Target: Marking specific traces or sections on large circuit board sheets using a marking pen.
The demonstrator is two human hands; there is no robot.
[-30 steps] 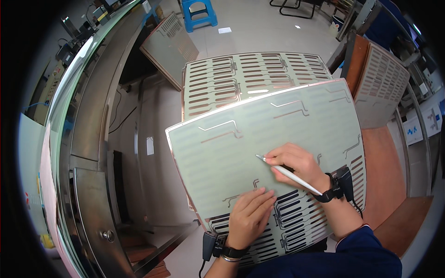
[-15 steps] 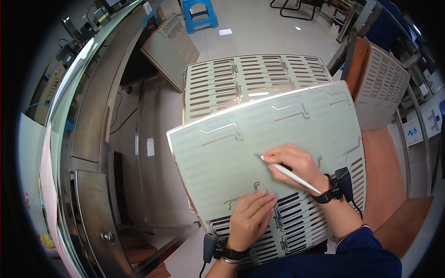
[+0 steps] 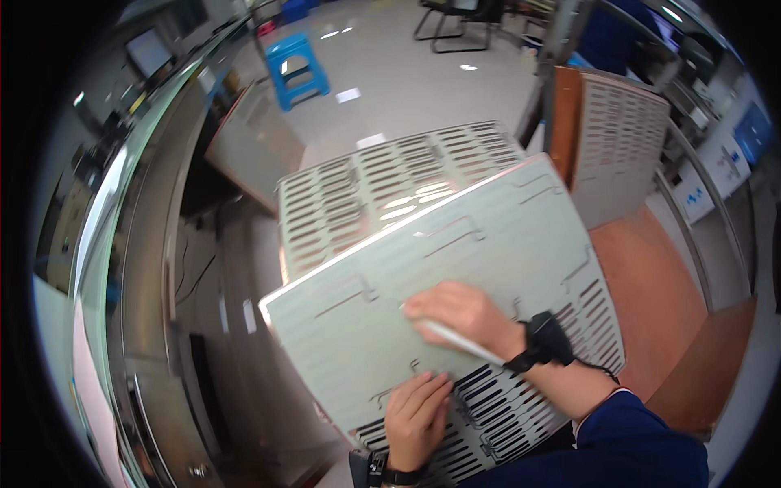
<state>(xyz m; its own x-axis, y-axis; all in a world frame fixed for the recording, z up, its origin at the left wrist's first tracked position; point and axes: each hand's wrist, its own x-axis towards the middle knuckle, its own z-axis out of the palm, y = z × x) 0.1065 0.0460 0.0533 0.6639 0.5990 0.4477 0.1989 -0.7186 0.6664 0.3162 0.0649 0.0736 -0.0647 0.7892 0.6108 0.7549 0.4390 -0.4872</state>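
A large pale green circuit panel (image 3: 342, 317) with copper-coloured traces and rows of slots lies tilted in front of me. My right hand (image 3: 464, 317) is closed round a slim white pen-shaped tool (image 3: 464, 342), whose front end meets the panel near its middle; the fingers and blur hide most of the tip. Lower down, my left hand (image 3: 417, 415) rests on the panel with its fingers stretched flat, close to the dark slots and a small bent trace. Nothing shows in that hand. Both wrists wear black straps with small devices.
Behind the panel lies another slotted panel (image 3: 399, 175). More panels lean at the left (image 3: 256, 146) and right (image 3: 618, 146), the latter against a brown board (image 3: 564, 122). A metal cabinet (image 3: 154, 268) runs along the left. A blue stool (image 3: 297, 69) stands on the floor beyond.
The whole view has swung, so the panel appears more tilted and lower. My right hand still holds the pen-shaped tool at the panel's middle; my left hand stays flat on it.
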